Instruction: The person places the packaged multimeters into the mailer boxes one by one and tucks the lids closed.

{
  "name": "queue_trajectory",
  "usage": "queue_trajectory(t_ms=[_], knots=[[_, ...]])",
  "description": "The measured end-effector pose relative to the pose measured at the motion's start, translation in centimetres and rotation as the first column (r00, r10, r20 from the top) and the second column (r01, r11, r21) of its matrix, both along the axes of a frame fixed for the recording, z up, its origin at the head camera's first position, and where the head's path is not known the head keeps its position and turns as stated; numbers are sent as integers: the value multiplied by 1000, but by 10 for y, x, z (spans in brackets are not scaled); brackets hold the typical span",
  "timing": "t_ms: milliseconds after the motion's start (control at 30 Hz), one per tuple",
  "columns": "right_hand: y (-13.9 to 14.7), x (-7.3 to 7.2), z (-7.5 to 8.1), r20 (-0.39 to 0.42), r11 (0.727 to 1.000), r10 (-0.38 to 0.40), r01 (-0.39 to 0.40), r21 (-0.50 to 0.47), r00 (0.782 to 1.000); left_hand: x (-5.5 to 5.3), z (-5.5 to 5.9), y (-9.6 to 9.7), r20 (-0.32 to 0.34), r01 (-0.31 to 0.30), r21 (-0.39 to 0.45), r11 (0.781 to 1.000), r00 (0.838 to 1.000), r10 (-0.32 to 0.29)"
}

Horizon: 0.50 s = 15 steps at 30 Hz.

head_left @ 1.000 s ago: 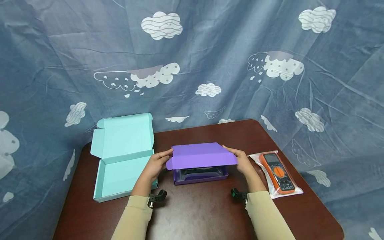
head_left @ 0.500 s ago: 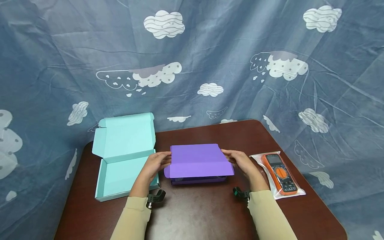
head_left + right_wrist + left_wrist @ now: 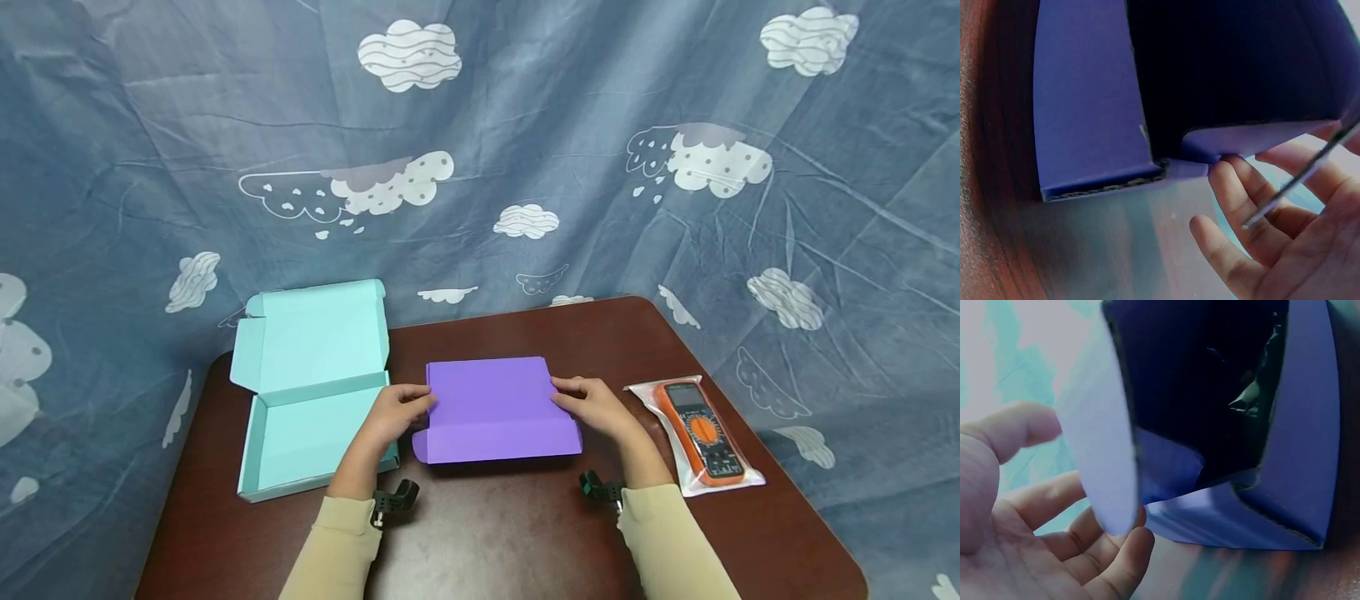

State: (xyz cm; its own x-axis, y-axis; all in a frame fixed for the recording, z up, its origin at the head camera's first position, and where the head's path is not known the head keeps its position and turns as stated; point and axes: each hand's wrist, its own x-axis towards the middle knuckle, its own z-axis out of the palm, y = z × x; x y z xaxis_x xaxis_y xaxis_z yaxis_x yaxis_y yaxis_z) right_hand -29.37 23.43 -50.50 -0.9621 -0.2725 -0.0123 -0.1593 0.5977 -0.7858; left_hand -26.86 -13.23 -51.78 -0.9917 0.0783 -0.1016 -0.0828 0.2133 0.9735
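Observation:
A purple cardboard box lies near the middle of the table with its lid folded down, the front flap sloping toward me. My left hand is at its left side, thumb touching the lid's edge. In the left wrist view, the fingers are loosely bent beside a rounded tab. My right hand touches the opposite edge; in the right wrist view its fingers lie relaxed against the side wall. The wrist views look into the dark gap under the lid, where something shiny shows at left.
An open turquoise box stands at the left, lid leaning back. On the right lies an orange multimeter in a clear plastic bag. A blue cloud-print curtain hangs behind the brown table.
The purple lid has come down and its front flap now covers the dark object seen inside earlier. Both hands have shifted slightly along the box's sides, thumbs now on the lid's edges.

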Motion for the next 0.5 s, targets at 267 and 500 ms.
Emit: queue_trajectory(t_ms=[267,500], knots=[[-1,0,-5,-57,1000,25,-25,8,998,2,-6,9,-44,-2,-59,998,999,-1],[-3,2,-11,-97,1000,16,-14,27,995,6,-7,16,-106,-16,-147,989,994,0]])
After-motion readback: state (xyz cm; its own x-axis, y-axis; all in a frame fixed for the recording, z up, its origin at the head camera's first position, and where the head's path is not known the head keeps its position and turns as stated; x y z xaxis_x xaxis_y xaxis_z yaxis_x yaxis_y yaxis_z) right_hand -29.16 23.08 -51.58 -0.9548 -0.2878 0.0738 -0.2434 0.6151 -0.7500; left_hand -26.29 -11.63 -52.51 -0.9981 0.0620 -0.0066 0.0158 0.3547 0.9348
